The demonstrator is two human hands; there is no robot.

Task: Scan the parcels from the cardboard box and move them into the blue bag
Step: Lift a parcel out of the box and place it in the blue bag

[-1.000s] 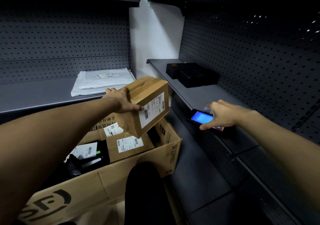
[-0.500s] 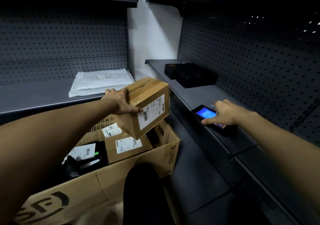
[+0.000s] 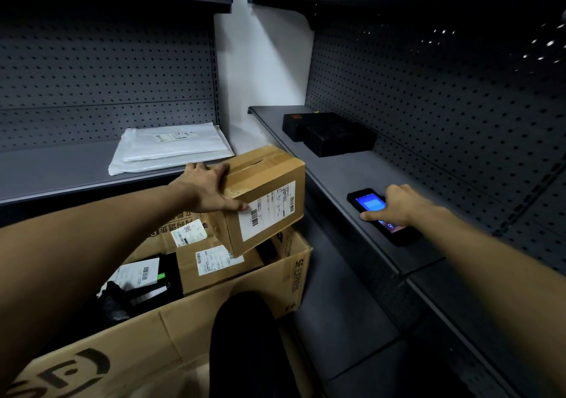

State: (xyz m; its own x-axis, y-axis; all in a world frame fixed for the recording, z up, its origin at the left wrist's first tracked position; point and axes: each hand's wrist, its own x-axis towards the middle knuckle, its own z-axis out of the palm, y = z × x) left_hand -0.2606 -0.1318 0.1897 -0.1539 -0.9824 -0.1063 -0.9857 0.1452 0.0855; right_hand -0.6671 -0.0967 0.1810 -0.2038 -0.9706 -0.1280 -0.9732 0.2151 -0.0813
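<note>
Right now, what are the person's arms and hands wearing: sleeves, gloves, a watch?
Nothing that shows. The left hand and right hand are bare: no gloves, no ring visible. The left forearm and right forearm are bare too, up to the frame edge, with no sleeve, watch or wristband in view.

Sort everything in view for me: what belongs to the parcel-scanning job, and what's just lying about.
Job: brown parcel gripped by left hand; handheld scanner under right hand; cardboard box with parcels inside. Blue bag not in view.
Lying about: white mailers on left shelf; black boxes on right shelf.
</note>
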